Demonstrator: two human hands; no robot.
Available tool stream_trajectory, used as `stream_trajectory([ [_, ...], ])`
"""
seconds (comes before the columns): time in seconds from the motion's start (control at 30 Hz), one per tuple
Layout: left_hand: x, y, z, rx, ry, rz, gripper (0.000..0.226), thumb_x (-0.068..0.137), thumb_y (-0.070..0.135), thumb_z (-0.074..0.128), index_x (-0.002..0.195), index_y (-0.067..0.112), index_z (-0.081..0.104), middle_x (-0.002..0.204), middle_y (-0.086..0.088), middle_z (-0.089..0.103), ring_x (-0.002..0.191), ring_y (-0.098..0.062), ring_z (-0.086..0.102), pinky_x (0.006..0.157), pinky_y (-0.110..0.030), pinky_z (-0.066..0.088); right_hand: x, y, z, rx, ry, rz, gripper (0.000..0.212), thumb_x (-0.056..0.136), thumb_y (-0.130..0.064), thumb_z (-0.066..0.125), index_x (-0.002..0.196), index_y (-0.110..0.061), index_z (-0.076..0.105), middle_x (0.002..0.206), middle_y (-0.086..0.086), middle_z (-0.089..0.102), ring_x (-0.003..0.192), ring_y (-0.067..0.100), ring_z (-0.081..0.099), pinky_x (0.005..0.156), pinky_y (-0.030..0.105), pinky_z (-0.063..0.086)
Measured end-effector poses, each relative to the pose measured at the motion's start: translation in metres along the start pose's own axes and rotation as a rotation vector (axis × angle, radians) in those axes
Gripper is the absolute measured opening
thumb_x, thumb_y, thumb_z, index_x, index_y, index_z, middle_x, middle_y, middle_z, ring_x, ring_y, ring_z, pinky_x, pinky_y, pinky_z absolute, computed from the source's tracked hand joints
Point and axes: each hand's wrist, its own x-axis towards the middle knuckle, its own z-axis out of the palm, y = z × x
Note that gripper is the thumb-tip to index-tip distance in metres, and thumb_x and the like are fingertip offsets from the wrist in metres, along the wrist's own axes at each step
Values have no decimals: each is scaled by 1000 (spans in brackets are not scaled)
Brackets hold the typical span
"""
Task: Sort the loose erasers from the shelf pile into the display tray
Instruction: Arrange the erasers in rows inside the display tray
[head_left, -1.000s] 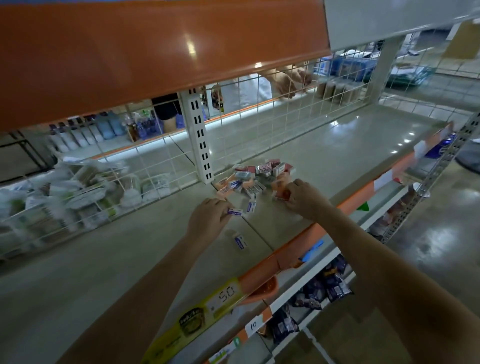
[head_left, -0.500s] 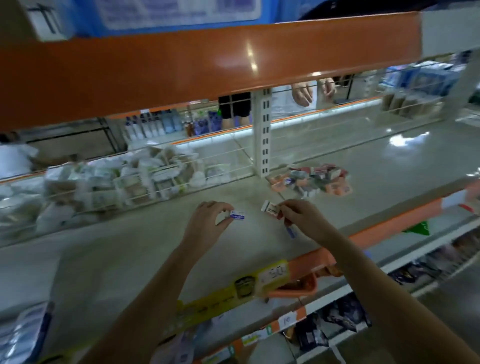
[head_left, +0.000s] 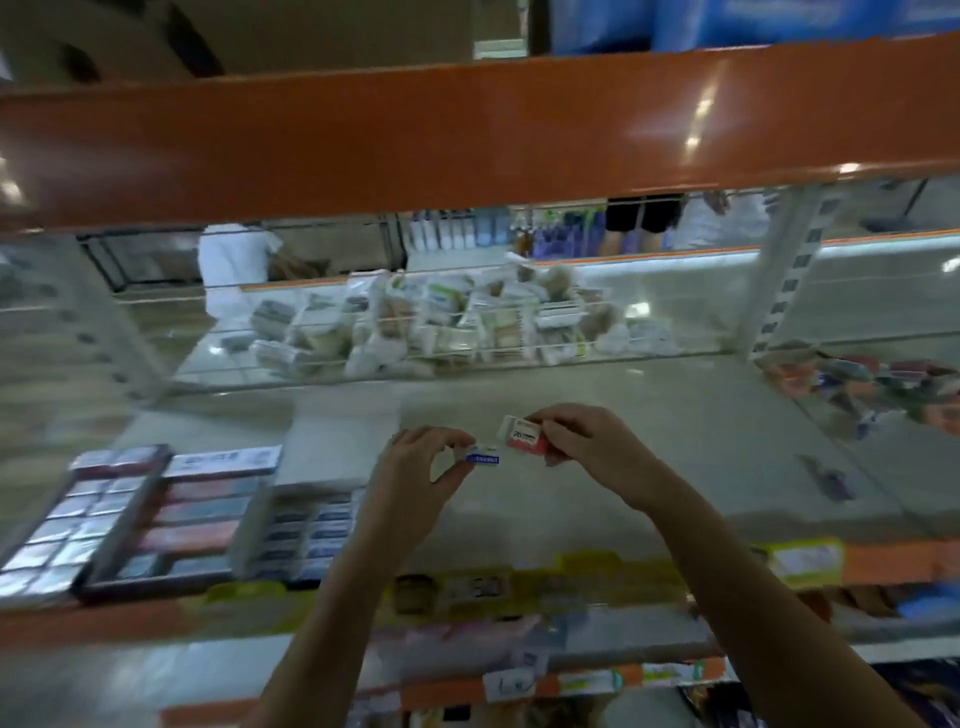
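My left hand (head_left: 421, 475) pinches a small white eraser with a blue sleeve (head_left: 482, 457) above the middle of the shelf. Just to its right, my right hand (head_left: 589, 449) holds a white eraser with a red sleeve (head_left: 524, 435). The two erasers are close together but apart. The pile of loose erasers (head_left: 872, 387) lies at the far right of the shelf. Display trays (head_left: 171, 519) with rows of boxed erasers stand at the left, near the front edge. A single loose eraser (head_left: 834, 480) lies on the shelf at the right.
An orange shelf beam (head_left: 467, 130) hangs overhead. Behind a wire grid lies a heap of white packets (head_left: 441, 322). A white upright post (head_left: 784, 280) stands at the back right. Price labels (head_left: 519, 587) run along the shelf's front edge. People stand in the aisle beyond.
The view has swung left, bringing the display trays into sight and pushing the pile to the right edge. Both hands have moved left away from the pile, each holding its eraser.
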Motion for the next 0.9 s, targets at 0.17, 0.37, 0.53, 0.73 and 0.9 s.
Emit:
stream_trajectory([
  [0.17,-20,-58,-63,36,26,-74,20,81,17,71,100,22,70,95,10,63,92,-10,53,79,-22,38,28,-37,72,47,-102,-12,22,94,-5,49,108,-12,65,87,1,66,72,8,63,72,19,55],
  [0.37,-40,-118,-123,79,42,-138,22,83,20,69,104,23,68,98,12,60,94,-10,53,77,-23,39,55,-81,140,92,-215,-57,22,93,-1,52,108,-12,64,89,4,68,77,15,66,79,24,56],
  [0.53,-56,-174,-166,134,85,-187,22,77,16,74,99,18,71,97,-1,69,98,-21,60,75,-27,41,80,-111,197,23,-316,-107,22,92,-6,54,109,-16,65,94,1,69,84,12,69,81,25,56],
  [0.73,-80,-225,-207,140,179,-328,22,76,15,75,96,21,70,99,4,67,86,-19,62,69,-31,49,107,-141,267,-69,-398,-140,19,92,-12,57,108,-14,66,96,4,70,89,16,68,81,24,54],
  [0.9,-93,-253,-217,149,228,-451,22,78,18,73,100,21,71,99,2,66,86,-19,61,67,-27,41,127,-157,315,-199,-423,-148,20,90,-17,60,109,-12,66,95,-2,67,74,0,60,63,5,45],
])
